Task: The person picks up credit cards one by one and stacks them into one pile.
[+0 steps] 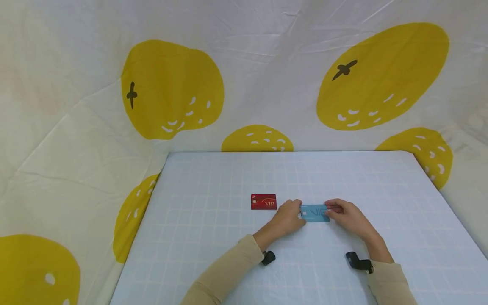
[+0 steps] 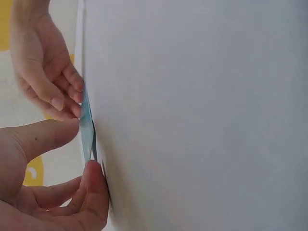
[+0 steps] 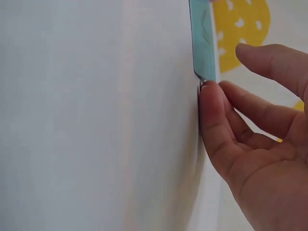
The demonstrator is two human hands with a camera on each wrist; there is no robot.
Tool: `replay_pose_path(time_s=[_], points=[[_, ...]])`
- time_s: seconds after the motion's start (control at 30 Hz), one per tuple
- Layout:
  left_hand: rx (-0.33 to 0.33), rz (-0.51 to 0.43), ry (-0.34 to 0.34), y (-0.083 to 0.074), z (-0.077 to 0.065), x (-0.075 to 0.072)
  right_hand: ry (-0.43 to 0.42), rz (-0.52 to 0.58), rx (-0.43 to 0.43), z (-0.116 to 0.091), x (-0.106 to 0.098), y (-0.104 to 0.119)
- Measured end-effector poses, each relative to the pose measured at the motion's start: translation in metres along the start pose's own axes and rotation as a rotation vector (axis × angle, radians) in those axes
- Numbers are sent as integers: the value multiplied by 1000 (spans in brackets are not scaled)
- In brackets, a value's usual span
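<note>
A light blue bank-type card (image 1: 314, 213) with large lettering is between my two hands. At its left end my left hand (image 1: 288, 217) holds it by the thumb and fingertips, as the left wrist view also shows with the thumb (image 2: 53, 137) opposite the fingers. My right hand (image 1: 348, 218) is at the other end. In the right wrist view its fingertips (image 3: 211, 91) touch the card's end, while the thumb (image 3: 255, 55) stands apart from it. A red VIP card (image 1: 264, 202) lies flat just left of my left hand.
The table (image 1: 206, 182) has a pale cloth with a faint grid. Behind and beside it hangs a white sheet (image 1: 267, 84) printed with yellow fruit. Black wrist cameras sit at my left sleeve (image 1: 228, 271) and right sleeve (image 1: 392, 279).
</note>
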State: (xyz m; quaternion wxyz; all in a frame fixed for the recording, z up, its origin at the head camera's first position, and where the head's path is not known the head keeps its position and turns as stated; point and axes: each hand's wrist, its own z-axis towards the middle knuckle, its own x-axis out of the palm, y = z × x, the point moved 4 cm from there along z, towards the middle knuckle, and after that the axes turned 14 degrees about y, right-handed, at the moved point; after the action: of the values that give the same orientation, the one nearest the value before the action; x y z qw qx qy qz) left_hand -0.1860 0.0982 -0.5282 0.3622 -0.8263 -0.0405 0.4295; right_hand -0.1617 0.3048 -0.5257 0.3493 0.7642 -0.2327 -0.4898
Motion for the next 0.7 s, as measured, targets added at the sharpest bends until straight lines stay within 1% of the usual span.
replay_pose_path(time_s=[0.13, 0.23, 0.4, 0.5, 0.6, 0.7], points=[[28, -174, -17, 6, -2, -4, -17, 46, 36, 1, 1, 0], [55, -270, -35, 10, -3, -6, -35, 75, 47, 2, 3, 0], [91, -358, -76, 17, -2, -5, -83, 151, 43, 3, 5, 1], [110, -408, -94, 21, -5, -9, -117, 205, 22, 5, 8, 3], [125, -433, -103, 28, -10, -15, -129, 254, 6, 8, 12, 6], [134, -441, -116, 34, -16, -21, -118, 286, -5, 11, 16, 12]])
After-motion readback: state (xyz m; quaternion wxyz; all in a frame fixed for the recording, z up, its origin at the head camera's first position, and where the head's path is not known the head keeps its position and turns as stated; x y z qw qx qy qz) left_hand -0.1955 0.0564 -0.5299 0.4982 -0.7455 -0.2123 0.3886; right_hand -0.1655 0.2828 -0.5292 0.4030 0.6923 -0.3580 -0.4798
